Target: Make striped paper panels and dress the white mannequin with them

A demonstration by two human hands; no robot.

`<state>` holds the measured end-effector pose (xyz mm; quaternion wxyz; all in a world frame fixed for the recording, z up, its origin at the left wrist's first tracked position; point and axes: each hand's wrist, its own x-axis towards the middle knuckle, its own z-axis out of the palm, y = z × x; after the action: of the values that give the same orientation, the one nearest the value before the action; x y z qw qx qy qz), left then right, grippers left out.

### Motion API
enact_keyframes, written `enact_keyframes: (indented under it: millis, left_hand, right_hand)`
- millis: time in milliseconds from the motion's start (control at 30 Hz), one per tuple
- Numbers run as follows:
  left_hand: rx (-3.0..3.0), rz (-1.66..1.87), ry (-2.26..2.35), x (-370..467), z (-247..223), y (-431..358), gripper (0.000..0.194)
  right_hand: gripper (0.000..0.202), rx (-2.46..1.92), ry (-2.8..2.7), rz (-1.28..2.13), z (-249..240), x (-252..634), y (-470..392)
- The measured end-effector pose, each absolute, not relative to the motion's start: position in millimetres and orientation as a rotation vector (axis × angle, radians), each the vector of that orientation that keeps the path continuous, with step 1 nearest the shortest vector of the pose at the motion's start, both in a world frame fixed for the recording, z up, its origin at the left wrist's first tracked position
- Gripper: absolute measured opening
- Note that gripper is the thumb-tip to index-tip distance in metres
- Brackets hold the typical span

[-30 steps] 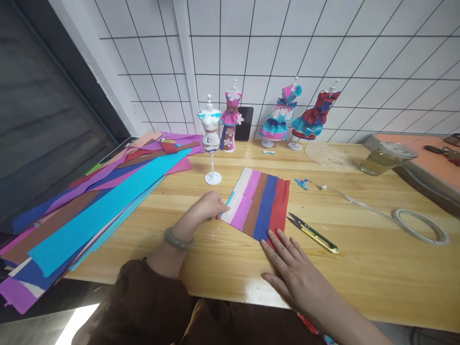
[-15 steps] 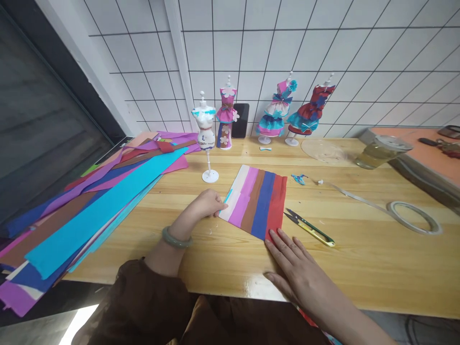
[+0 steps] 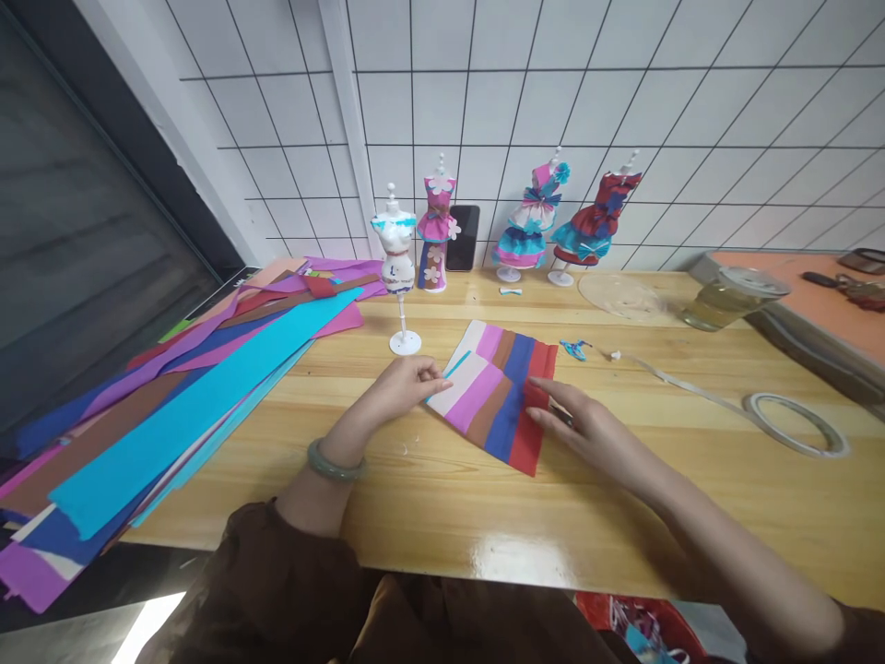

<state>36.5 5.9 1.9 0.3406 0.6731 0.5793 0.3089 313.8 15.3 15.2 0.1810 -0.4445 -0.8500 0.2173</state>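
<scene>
A folded sheet of crepe paper [image 3: 477, 410] with white, purple, brown, blue and red stripes lies in front of me. Its upper layer is slightly raised along the left side. My left hand [image 3: 411, 380] pinches the white left edge between thumb and fingers, beside a thin turquoise strip. Over the red and blue end is my right hand [image 3: 581, 420], thumb and fingers apart, fingertips at the paper's surface. Thread snips are almost wholly hidden beneath the right hand. Behind the paper stands a small white dress form [image 3: 395, 244] with turquoise and brown bands.
Long coloured paper strips [image 3: 207, 387] are piled at left. Three dressed mini mannequins [image 3: 529, 226] and a phone [image 3: 465, 238] stand by the tiled wall. A tape roll [image 3: 795, 426], a cup [image 3: 733, 297] and a small blue bow [image 3: 575, 349] are at right.
My right hand has lifted from the near red corner and moved up to the red and blue stripes, over the snips. The left hand has shifted slightly right, raising the upper layer.
</scene>
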Motion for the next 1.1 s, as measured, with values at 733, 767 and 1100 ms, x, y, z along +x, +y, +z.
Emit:
enact_keyframes:
  millis: [733, 767, 1100]
  left_hand:
    - [1.648, 1.02, 1.116, 37.0, 28.6, -5.3, 0.04]
    - [1.651, 1.018, 1.126, 34.8, 29.8, -5.6, 0.036]
    - [1.594, 1.246, 1.275, 0.9, 70.4, -24.1, 0.027]
  right_hand:
    - [0.024, -0.872, -2.035, 1.34, 133.1, 258.5, 41.7]
    - [0.022, -0.874, -2.0, 1.319, 135.9, 261.1, 42.7]
    - [0.025, -0.938, -1.778, 1.184, 121.7, 280.0, 57.2]
